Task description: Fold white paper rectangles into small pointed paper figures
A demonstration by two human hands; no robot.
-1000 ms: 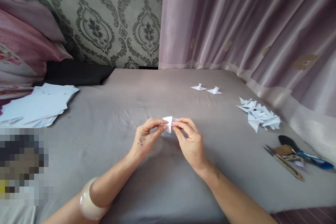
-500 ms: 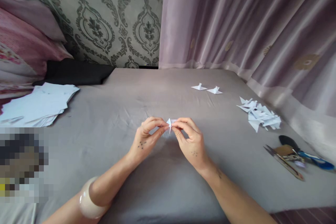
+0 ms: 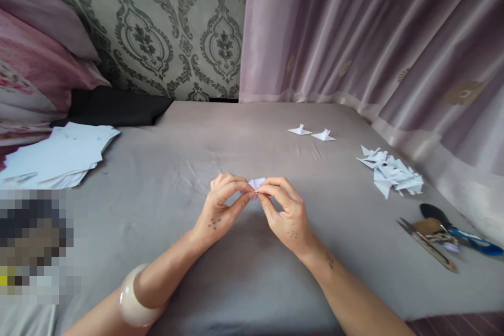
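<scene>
A small folded white paper piece is held between my two hands, over the middle of the grey sheet. My left hand pinches its left side between thumb and fingers. From the other side, my right hand pinches it too, with the fingertips of both hands almost touching. Part of the paper fans out above the fingertips; the rest is hidden by them. Beyond my hands, two folded paper birds stand side by side on the sheet.
At the right lies a heap of folded white paper pieces. Nearer are thread snips and a blue-handled tool. A stack of white paper sheets lies at the left, by a black cloth. Curtains hang behind.
The paper between my fingertips has turned, so a wider white face now shows above them. Both hands keep their pinch in nearly the same place.
</scene>
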